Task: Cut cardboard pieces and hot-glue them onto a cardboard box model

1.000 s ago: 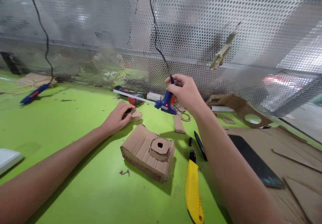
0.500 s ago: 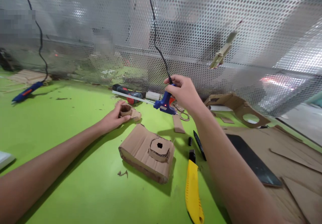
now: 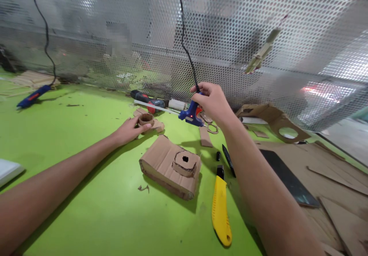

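Note:
My left hand point(image 3: 128, 130) has its fingers around a small round cardboard ring point(image 3: 146, 119) beside flat cardboard scraps. My right hand point(image 3: 211, 98) grips the handle of a blue glue gun point(image 3: 192, 114) above the table, its nozzle pointing right and down. A long white glue stick point(image 3: 156, 107) sticks out of its back toward the left. Between my forearms lies a cardboard block point(image 3: 161, 158) with a raised octagonal piece point(image 3: 184, 164) that has a dark hole in its top.
A yellow cutter point(image 3: 220, 210), a black pen point(image 3: 228, 160) and a dark flat slab point(image 3: 289, 177) lie to the right. Behind are a drill point(image 3: 149, 101) and a perforated metal screen point(image 3: 138, 48). Another blue glue gun point(image 3: 33, 96) rests at the far left.
The view has shifted a little, so most things appear slightly higher and further right. Both hands keep their holds; my left fingers sit slightly differently around the ring.

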Demonstrator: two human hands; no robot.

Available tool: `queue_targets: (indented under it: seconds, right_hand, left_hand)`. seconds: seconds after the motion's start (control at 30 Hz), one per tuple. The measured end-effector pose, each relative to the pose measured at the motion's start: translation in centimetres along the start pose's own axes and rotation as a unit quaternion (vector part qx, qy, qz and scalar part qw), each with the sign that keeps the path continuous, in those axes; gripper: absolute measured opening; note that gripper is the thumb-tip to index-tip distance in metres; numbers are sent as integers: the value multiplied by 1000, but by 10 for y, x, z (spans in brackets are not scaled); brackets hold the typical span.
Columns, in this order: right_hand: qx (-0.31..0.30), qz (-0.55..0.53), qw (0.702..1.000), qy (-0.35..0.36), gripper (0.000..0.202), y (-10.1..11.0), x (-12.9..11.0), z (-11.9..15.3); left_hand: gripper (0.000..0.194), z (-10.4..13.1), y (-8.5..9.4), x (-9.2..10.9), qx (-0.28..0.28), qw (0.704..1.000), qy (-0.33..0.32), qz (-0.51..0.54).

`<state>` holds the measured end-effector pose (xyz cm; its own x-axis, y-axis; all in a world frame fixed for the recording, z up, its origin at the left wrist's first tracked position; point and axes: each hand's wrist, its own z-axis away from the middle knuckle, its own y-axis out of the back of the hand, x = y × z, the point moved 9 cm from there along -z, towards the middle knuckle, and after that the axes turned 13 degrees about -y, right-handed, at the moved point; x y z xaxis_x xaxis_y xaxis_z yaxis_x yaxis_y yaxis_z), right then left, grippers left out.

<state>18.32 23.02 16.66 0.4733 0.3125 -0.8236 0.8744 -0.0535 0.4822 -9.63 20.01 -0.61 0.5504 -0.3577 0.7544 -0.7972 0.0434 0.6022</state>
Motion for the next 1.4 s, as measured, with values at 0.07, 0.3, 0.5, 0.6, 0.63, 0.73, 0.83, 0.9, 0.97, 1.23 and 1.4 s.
queue_targets:
  seconds: [0.07, 0.3, 0.5, 0.6, 0.63, 0.73, 0.83, 0.9, 0.97, 1.23, 1.4]
  right_hand:
    - [0, 1, 1000, 0, 13, 1, -1, 0]
    - [8, 6, 1000, 12, 14, 2, -8, 2]
    - [10, 1, 1000, 13, 14, 2, -11, 5]
    - [11, -4, 1000, 18, 14, 4, -15, 7]
    - [13, -5, 1000, 20, 14, 5, -16, 7]
    - [17, -10, 1000, 15, 12, 9, -18, 7]
    - [16, -15, 1000, 9, 9, 11, -19, 7]
    - [14, -16, 1000, 8, 11, 12, -21, 8]
    - [14, -18, 1000, 5, 13, 14, -24, 9]
    - [21, -40, 999, 9, 15, 22, -32, 15]
    - [34, -36, 998, 28, 10, 29, -36, 15]
  left_hand:
    - [79, -1, 1, 1, -4, 1000, -16, -22]
    - [74, -7, 6, -1, -4, 995, -51, -90]
    - [81, 2, 8, 17, 28, 982, -107, -156]
    - [62, 6, 9, 37, 49, 954, -185, -231]
    - [54, 6, 6, 42, 37, 945, -210, -249]
    - [46, 5, -7, 49, -12, 925, -248, -288]
    - [51, 2, -15, 43, -52, 932, -215, -288]
    - [52, 1, -17, 39, -68, 935, -197, -287]
    - [50, 1, -17, 38, -72, 935, -195, -287]
    - [47, 2, -18, 41, -61, 935, -226, -266]
    - [72, 1, -9, 42, -7, 954, -176, -241]
